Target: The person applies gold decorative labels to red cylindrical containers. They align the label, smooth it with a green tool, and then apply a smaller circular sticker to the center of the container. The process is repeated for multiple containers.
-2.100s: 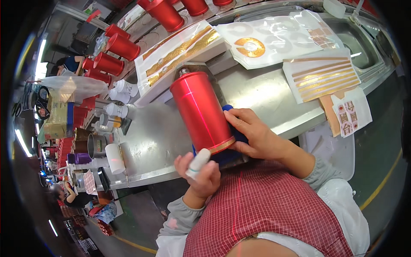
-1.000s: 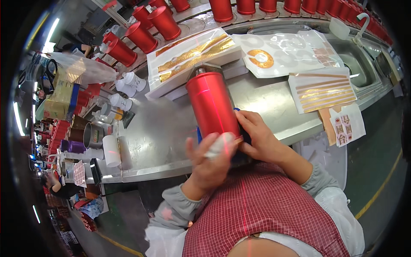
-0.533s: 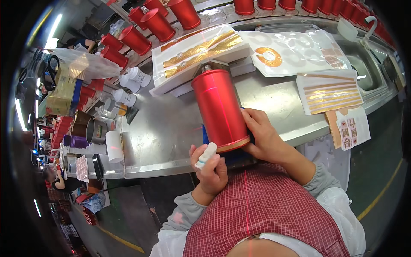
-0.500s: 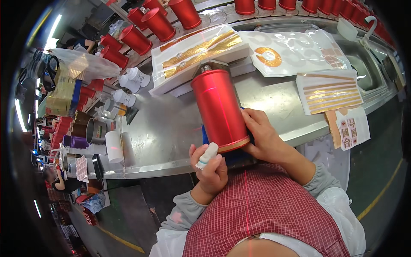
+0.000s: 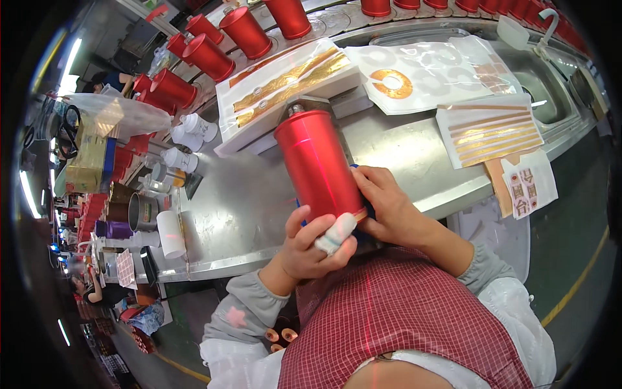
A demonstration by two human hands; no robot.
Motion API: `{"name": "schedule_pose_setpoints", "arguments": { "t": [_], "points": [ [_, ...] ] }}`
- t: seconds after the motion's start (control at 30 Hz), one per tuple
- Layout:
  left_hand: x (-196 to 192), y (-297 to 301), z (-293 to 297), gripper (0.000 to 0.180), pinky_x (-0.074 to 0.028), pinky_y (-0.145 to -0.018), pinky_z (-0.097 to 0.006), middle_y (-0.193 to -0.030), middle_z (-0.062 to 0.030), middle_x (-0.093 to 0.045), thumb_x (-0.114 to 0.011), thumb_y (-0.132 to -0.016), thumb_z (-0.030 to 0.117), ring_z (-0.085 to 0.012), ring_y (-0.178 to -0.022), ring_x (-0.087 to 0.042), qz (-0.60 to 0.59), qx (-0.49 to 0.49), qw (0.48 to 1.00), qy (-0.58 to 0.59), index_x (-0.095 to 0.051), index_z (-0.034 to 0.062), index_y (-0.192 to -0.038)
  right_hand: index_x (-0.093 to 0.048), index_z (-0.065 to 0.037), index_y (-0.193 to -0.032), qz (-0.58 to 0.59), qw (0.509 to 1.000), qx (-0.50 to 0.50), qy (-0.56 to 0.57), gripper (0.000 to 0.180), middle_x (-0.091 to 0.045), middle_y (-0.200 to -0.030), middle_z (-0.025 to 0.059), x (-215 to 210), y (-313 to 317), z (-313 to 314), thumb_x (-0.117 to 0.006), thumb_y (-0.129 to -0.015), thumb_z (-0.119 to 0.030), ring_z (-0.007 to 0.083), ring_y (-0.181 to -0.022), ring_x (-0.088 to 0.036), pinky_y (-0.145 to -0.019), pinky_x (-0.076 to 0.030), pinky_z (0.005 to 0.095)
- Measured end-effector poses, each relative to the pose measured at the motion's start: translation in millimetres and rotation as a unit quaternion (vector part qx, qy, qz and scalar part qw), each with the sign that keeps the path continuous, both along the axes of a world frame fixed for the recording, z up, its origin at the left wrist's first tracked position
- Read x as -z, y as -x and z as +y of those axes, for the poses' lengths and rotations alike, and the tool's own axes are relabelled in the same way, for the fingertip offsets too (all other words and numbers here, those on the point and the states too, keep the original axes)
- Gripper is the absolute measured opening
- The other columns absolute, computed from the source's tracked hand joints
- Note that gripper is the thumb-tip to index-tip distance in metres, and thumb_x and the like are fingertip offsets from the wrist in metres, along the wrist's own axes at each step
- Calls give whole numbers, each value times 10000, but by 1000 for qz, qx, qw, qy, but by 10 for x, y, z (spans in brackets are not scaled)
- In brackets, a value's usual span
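Observation:
A glossy red cylindrical bottle lies tilted toward me, its far, narrow end against a metal fixture. Around its near rim runs a thin gold band, partly covered by fingers. My right hand grips the bottle's near right side, with the thumb along the wall. At the near rim, my left hand is closed about a white cloth wad with a bluish band. The wad touches or nearly touches the rim. Whether it wraps a finger is not clear.
Gold strip sheets lie on a white box behind the bottle. Sticker sheets spread to the right, before a sink. White bottles stand left, near a paper roll. Red bottles line the conveyor.
My left hand has moved right with the white wad, onto the bottle's near rim, and now covers part of the gold band. The right hand keeps its grip. My view has shifted slightly.

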State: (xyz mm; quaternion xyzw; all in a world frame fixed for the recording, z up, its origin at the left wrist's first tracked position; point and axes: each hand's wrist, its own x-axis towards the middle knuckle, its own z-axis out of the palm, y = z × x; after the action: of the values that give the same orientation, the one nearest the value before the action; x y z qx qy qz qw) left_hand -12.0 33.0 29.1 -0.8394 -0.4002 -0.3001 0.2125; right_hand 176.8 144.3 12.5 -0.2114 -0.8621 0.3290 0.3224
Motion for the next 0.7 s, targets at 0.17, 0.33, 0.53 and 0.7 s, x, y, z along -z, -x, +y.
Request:
{"name": "schedule_pose_setpoints", "arguments": {
  "t": [0.17,0.33,0.53,0.7],
  "points": [
    [-131,-28,132,195,-309,-1090,-543,-1121,-9,-639,-687,-800,132,-238,-1124,-539,-13,4,999,37,-612,202,-966,-385,77,-1359,-9,1000,-2,3,800,-466,-1299,245,39,1,11,-777,-712,-185,421,-1198,-452,-1018,-405,464],
    [200,59,-376,289,-302,-1075,-578,-1131,-126,-622,-709,-821,83,-316,-1125,-546,-182,-141,971,59,-559,126,-1065,-381,68,-1369,-1,1000,-1,6,810,-465,-1304,239,29,1,6,-780,-708,-179,418,-1201,-451,-1024,-402,459],
    [332,-151,-489,272,-287,-1082,-594,-1136,-185,-612,-631,-901,105,-348,-1121,-555,-199,-149,968,41,-488,101,-1133,-382,61,-1376,-3,1000,-1,4,807,-462,-1308,241,23,-17,-7,-786,-724,-190,421,-1206,-446,-1028,-395,463],
    [192,-76,-297,218,-335,-1062,-543,-1070,-84,-625,-696,-790,87,-265,-1082,-578,-136,-93,986,3,-606,155,-976,-386,60,-1376,-10,1000,-1,10,800,-459,-1313,244,17,-3,-27,-784,-727,-184,424,-1207,-447,-1028,-395,462]
  ]
}}
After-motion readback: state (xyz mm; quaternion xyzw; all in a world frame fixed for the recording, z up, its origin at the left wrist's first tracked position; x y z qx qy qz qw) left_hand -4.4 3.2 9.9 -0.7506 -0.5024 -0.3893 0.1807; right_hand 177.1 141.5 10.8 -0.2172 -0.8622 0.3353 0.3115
